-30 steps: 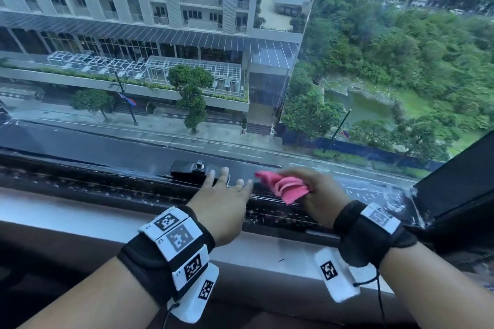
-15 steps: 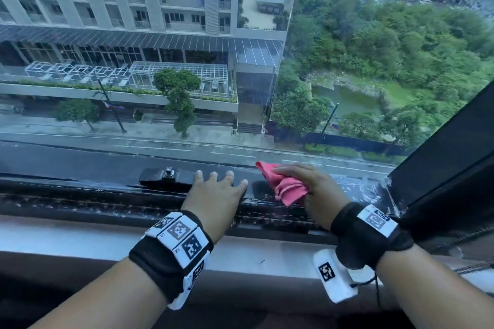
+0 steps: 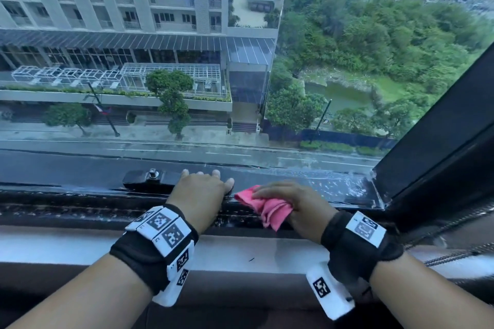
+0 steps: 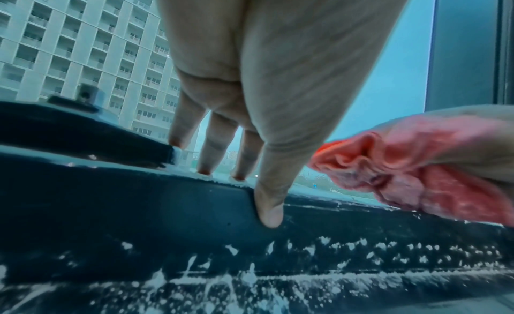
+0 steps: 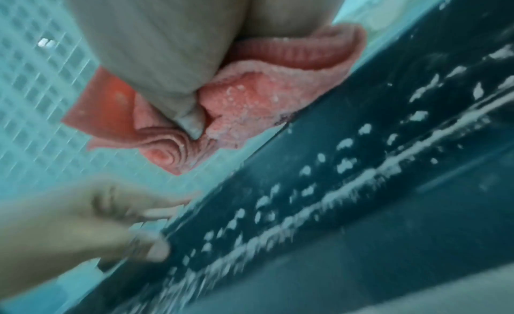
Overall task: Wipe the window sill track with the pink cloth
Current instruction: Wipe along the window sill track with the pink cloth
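The dark window sill track [image 3: 80, 208] runs left to right below the glass, speckled with white spots [image 4: 361, 263]. My right hand [image 3: 288, 203] holds the bunched pink cloth [image 3: 267, 208] against the track's upper rail, the thumb pressed into its folds [image 5: 192, 123]. My left hand [image 3: 205, 187] lies just left of the cloth, fingers straight over the rail [image 4: 217, 164] and thumb down on its inner face [image 4: 268, 213]. The cloth [image 4: 417, 169] shows at the right of the left wrist view. The right wrist view is blurred.
A black latch block with a metal bolt [image 3: 149, 177] sits on the frame just left of my left hand. An open dark window sash [image 3: 441, 141] angles in at the right, closing off the track's end. A pale inner ledge [image 3: 240, 251] runs below the track.
My right hand has brought the cloth down and left along the rail, close beside my left hand. The left hand has stayed on the rail by the latch.
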